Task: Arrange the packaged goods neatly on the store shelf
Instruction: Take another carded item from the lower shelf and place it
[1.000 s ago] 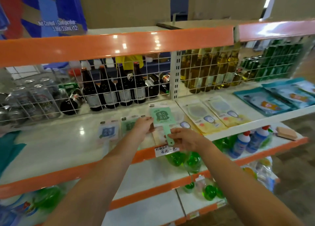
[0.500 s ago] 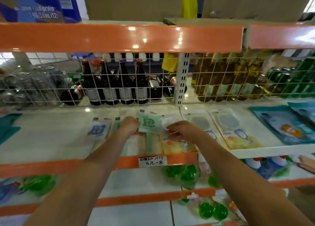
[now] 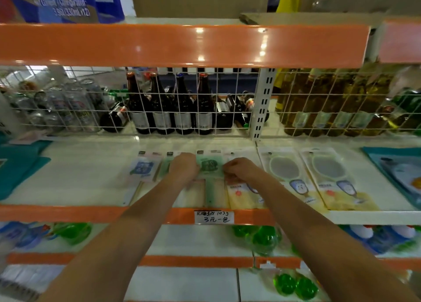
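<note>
A green packet [image 3: 209, 166] lies flat on the white shelf [image 3: 86, 178], in a row of similar flat packets. My left hand [image 3: 183, 168] grips its left edge with curled fingers. At the right edge, my right hand [image 3: 239, 167] pinches it. A blue packet [image 3: 143, 168] and another green packet [image 3: 164, 167], partly hidden by my left hand, lie to the left. A yellow packet [image 3: 242, 194] sits just under my right wrist. Two more yellow packets [image 3: 283, 176] [image 3: 330, 176] with grey ovals lie further right.
A white wire grid [image 3: 227, 119] closes the back of the shelf, with dark bottles [image 3: 182, 110] and cans [image 3: 57, 105] behind it. Teal packs lie at the far left [image 3: 20, 165] and far right [image 3: 396, 174]. A handwritten price tag [image 3: 214, 217] hangs on the orange shelf edge.
The green packet was held up above the shelf front. Both hands moved it back and down, and it now lies flat in the row. My head came closer to the shelf.
</note>
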